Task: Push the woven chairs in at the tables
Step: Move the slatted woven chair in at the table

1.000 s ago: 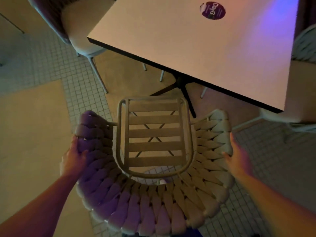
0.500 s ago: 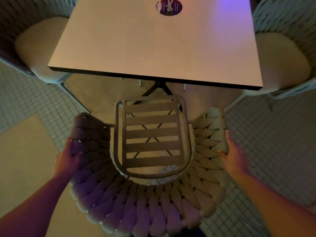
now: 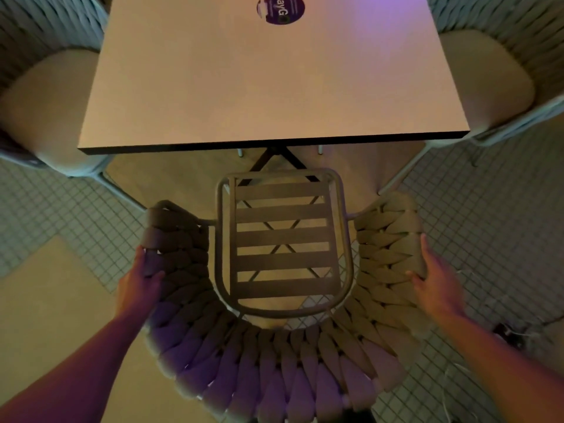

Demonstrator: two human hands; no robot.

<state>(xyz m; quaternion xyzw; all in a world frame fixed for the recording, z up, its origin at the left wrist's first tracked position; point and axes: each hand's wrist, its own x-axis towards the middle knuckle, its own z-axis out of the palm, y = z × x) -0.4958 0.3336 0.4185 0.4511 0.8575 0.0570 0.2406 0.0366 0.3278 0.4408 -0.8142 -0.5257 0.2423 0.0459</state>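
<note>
The left hand [image 3: 139,280] and right hand [image 3: 435,282] each clasp an outer side of the woven chair [image 3: 274,355], fingers wrapped on its braided armrests. The chair's slatted seat [image 3: 282,239] faces the square table [image 3: 259,80], its front edge just short of the tabletop.

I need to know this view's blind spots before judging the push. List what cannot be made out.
Head view only:
- Woven chair legs: hidden under its slatted seat and woven back.
- Table base: mostly covered by the tabletop; far edge cut off at the top.
- Left hand and right hand: fingertips hidden behind the weave.
- Round sticker: text cropped, blurred.
- Cushioned side chairs: cut off by frame edges.
</note>
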